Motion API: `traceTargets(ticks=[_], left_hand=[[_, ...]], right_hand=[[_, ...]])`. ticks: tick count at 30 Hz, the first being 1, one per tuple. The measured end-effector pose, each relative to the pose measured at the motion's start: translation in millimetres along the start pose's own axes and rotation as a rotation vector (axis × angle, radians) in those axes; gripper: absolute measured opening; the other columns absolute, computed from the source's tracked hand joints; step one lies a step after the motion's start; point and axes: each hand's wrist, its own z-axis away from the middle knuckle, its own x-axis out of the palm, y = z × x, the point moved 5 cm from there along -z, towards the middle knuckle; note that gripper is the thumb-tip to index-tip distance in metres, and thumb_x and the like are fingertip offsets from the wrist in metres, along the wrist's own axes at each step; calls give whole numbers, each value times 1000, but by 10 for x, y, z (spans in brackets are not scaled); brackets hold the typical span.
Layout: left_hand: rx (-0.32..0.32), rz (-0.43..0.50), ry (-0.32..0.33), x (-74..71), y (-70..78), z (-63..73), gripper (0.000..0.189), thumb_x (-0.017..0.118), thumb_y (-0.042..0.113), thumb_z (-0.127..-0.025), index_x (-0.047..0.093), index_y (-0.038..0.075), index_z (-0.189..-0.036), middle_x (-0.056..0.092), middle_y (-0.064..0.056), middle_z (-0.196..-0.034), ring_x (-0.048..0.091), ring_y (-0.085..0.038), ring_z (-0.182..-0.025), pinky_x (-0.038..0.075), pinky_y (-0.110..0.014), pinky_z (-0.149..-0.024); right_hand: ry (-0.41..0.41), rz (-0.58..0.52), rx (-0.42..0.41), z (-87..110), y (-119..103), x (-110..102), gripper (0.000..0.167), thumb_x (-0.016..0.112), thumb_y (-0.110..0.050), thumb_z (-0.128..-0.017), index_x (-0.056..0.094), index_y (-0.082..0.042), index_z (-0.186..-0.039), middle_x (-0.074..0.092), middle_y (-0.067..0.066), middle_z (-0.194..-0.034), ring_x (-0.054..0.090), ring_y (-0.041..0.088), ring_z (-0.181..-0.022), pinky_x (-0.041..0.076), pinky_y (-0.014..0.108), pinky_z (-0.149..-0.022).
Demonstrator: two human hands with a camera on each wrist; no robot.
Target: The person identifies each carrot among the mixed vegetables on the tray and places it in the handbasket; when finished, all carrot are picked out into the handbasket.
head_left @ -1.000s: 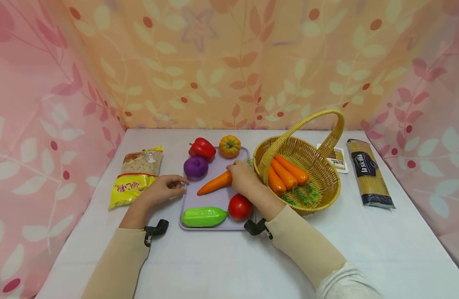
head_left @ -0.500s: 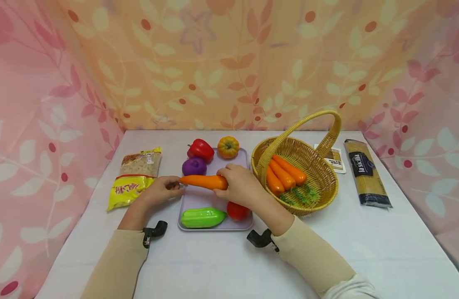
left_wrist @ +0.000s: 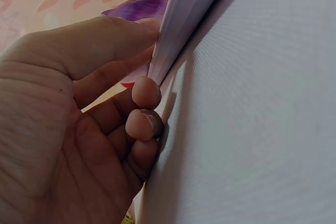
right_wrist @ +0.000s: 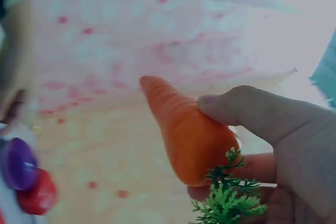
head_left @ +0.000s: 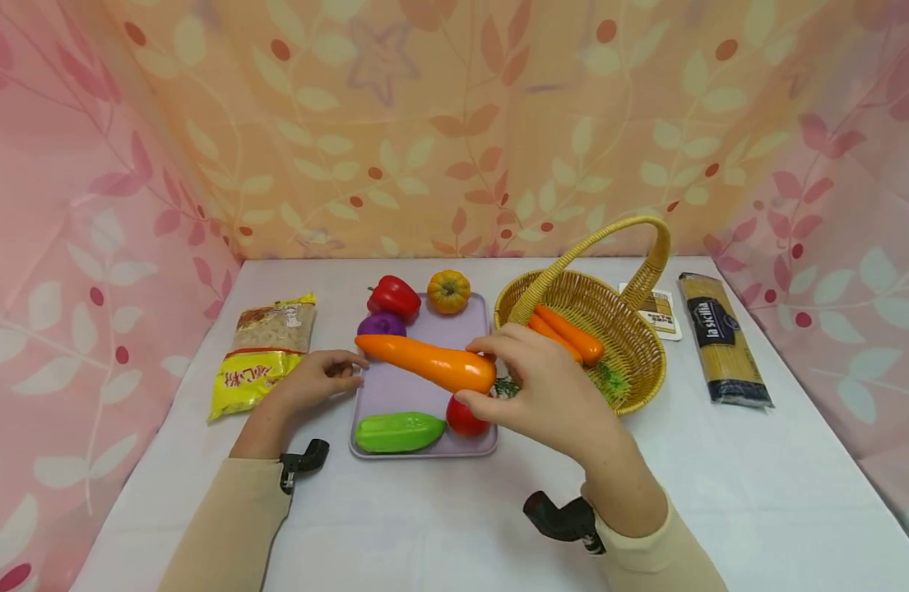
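Note:
My right hand (head_left: 554, 390) pinches an orange carrot (head_left: 428, 362) by its thick end, held up above a lilac tray (head_left: 454, 329) with its tip pointing left. Green leafy tops (right_wrist: 228, 198) hang by the fingers in the right wrist view. At the tray's left edge, my left hand (head_left: 317, 382) has its thumb and index finger at the rim, with the other fingers (left_wrist: 143, 124) curled low beside the table. On the tray lie a green ridged vegetable (head_left: 398, 432) and a red tomato (head_left: 465, 418), partly overlapped by the right thumb.
A purple onion-like vegetable (head_left: 382, 324), a red bell pepper (head_left: 395, 298) and a small pumpkin (head_left: 448, 292) sit around the tray's far end. Right of it stands a wicker basket (head_left: 654, 378) with carrots (head_left: 580, 333). Packets (head_left: 269, 353) and a pasta pack (head_left: 724, 341) flank them.
My right hand has lifted the carrot off the tray and brought it up and right, nearer to the head camera. The left hand has stayed at the tray's left edge.

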Motion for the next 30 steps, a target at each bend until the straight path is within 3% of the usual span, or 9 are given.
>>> traceTargets(ticks=[7,13,18,23,30], left_hand=[[9,-11,6,-4,-9,-9,28,76,27,-95,73,19,-122,59,-5,-89,53,-24,-85,42,-30,-69],[17,-12,9,5,-15,-4,28,76,28,-94,73,19,-121,59,-5,-88,52,-24,-85,42,-30,-69],[10,-4,6,12,-6,1,27,76,27,-94,74,20,-121,59,-5,-88,53,-24,-85,43,-30,-69],[13,8,4,16,5,-5,27,77,26,-94,74,19,-120,59,-5,-88,53,-24,-85,43,-29,-68],[0,2,9,7,0,-6,27,77,26,-94,74,20,-121,59,-5,-89,52,-24,-86,43,-29,-69]], right_hand=[[126,-11,-85,250,-36,-503,43,93,-21,-76,74,-15,-115,59,-11,-94,47,12,-69,37,25,-58],[195,51,-31,424,163,-860,49,95,-11,-72,74,-14,-116,56,-7,-88,42,12,-68,33,24,-57],[212,106,101,588,404,-1072,47,93,-8,-74,72,-13,-116,47,-1,-77,40,12,-68,31,25,-56],[164,67,278,782,696,-1233,45,87,-7,-82,68,-9,-123,46,6,-78,42,14,-68,33,26,-54],[74,58,505,957,1163,-1372,46,79,-23,-92,60,-6,-130,53,9,-82,50,18,-70,41,28,-57]])
